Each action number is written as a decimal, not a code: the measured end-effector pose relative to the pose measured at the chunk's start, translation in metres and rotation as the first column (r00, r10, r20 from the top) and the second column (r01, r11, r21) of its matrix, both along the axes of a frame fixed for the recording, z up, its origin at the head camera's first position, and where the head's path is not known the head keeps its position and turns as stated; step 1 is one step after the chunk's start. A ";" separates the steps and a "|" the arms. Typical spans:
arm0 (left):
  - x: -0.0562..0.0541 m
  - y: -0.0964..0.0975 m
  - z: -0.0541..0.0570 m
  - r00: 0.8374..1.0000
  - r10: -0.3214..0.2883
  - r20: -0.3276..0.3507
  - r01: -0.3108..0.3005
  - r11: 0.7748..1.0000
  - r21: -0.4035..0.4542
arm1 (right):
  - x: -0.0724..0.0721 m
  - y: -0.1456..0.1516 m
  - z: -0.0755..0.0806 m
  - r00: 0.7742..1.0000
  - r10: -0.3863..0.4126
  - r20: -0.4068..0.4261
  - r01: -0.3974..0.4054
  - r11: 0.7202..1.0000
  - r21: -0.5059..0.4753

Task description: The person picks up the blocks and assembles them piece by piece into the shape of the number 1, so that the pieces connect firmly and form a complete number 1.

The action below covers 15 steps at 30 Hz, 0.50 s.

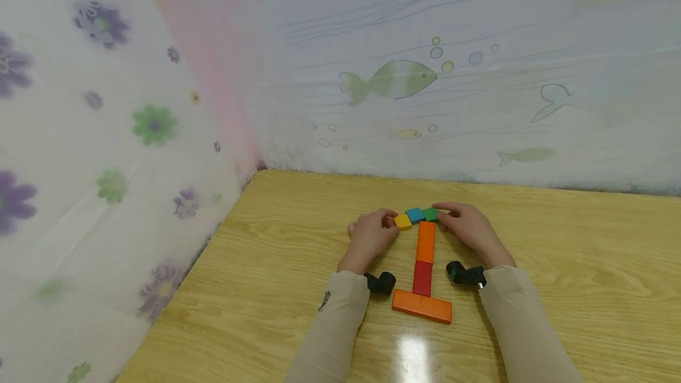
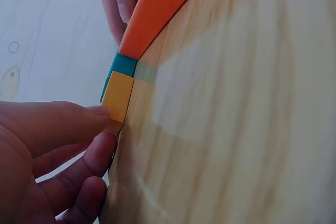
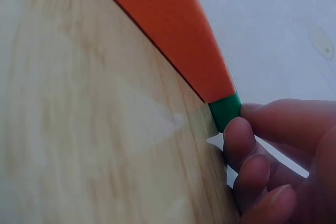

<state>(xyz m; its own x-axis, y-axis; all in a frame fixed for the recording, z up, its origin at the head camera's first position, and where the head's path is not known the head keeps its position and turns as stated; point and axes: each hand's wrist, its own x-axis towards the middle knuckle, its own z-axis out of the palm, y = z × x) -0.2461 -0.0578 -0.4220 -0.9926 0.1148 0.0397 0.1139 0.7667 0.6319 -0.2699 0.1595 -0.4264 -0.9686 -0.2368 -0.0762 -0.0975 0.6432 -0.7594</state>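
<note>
A yellow block [image 1: 402, 221], a blue block [image 1: 414, 216] and a green block [image 1: 430, 214] lie side by side in a slightly slanted row. My left hand [image 1: 370, 237] pinches the yellow block at the row's left end; the left wrist view shows the thumb on its face. At the other end, my right hand [image 1: 470, 229] holds the green block [image 3: 226, 113] between thumb and fingers. Just below the row, a long orange block [image 1: 426, 242] runs toward me. It meets a red block [image 1: 422, 278], and beneath that another orange block [image 1: 422, 306] lies crosswise.
The blocks lie on a wood-grain table [image 1: 276, 265]. Behind it rises a wall covering with fish drawings [image 1: 402, 80], and a flowered covering [image 1: 154, 125] hangs along the left edge. Black wrist cameras [image 1: 380, 283] sit inward of both sleeves.
</note>
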 end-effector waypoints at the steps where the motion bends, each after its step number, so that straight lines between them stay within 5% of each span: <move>1: 0.000 0.000 0.000 1.000 0.001 -0.001 -0.001 1.000 0.002 | 0.000 0.000 0.000 1.000 0.000 0.003 0.000 1.000 -0.004; 15: 0.000 -0.001 0.001 1.000 -0.003 0.031 0.002 0.999 0.037 | 0.000 0.000 0.000 1.000 -0.001 0.004 0.001 1.000 -0.029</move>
